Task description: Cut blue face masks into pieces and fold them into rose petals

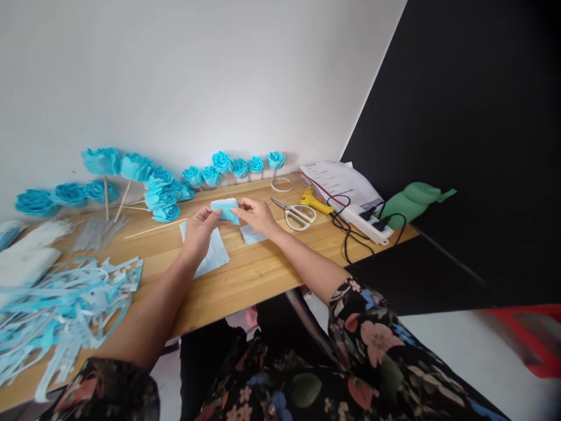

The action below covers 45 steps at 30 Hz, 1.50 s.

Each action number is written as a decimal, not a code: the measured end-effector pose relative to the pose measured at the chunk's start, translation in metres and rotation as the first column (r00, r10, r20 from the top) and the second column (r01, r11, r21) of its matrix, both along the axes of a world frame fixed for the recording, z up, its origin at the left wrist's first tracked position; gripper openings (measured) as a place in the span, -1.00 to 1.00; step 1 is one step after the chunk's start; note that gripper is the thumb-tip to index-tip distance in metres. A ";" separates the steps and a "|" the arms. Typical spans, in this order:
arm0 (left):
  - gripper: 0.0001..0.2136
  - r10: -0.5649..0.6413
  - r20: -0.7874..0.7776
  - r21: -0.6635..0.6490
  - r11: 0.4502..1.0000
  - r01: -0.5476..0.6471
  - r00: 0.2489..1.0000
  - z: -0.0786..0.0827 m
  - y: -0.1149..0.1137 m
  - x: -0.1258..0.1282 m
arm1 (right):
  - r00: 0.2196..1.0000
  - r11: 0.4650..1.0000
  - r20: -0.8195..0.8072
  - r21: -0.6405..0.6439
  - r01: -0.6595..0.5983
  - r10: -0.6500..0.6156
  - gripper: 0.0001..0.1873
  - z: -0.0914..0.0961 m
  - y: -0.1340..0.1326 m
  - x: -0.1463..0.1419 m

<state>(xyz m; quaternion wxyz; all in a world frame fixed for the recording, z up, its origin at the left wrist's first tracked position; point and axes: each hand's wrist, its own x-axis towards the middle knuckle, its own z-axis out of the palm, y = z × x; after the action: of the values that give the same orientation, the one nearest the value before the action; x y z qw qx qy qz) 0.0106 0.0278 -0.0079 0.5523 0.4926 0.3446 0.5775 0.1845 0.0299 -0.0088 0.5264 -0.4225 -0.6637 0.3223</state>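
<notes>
A small light-blue paper piece (225,209) is held above the wooden table (245,275), pinched from both sides. My left hand (200,229) grips its left edge and my right hand (256,214) grips its right edge, fingers closed on it. Under my left hand lies a larger light-blue paper sheet (214,254). A small stack of pale paper squares (253,235) sits just below my right hand.
Blue paper roses on sticks (131,175) line the wall. Paper offcuts (65,310) pile at the left. Scissors (295,213), a yellow glue gun (315,202), a tape ring (281,184), a power strip with cables (366,225) and printed sheets (342,178) lie to the right.
</notes>
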 end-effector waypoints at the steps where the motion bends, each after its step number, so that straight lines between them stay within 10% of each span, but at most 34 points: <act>1: -0.70 0.000 0.004 -0.003 1.000 0.000 1.000 0.000 0.000 0.000 | 1.000 1.000 -0.001 -0.002 -0.001 0.001 -0.63 0.000 0.000 0.000; 21: -0.62 0.026 -0.015 -0.169 0.985 -0.028 1.000 -0.009 0.010 -0.001 | 0.980 0.987 0.115 0.041 0.158 -0.162 -0.72 0.006 0.005 0.016; 24: -0.61 0.095 0.062 -0.220 0.972 -0.079 0.994 -0.007 0.014 -0.003 | 0.795 0.950 0.520 0.149 0.276 -0.313 -0.77 0.020 0.005 0.036; 30: -0.57 0.113 0.143 -0.260 0.963 -0.073 0.983 -0.006 0.020 -0.009 | 0.305 0.933 0.937 0.057 0.354 -0.173 -0.70 0.036 -0.025 0.081; 45: -0.50 0.086 0.195 -0.254 0.967 -0.034 0.977 0.004 0.014 -0.009 | 0.194 0.824 0.967 0.030 0.566 -0.168 -0.64 0.021 -0.059 0.101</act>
<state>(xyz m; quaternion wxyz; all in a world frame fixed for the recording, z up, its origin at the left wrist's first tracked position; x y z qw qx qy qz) 0.0019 0.0421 -0.0040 0.6243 0.3468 0.3706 0.5938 0.2855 -0.0293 0.0124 0.0142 -0.7583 -0.6515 -0.0204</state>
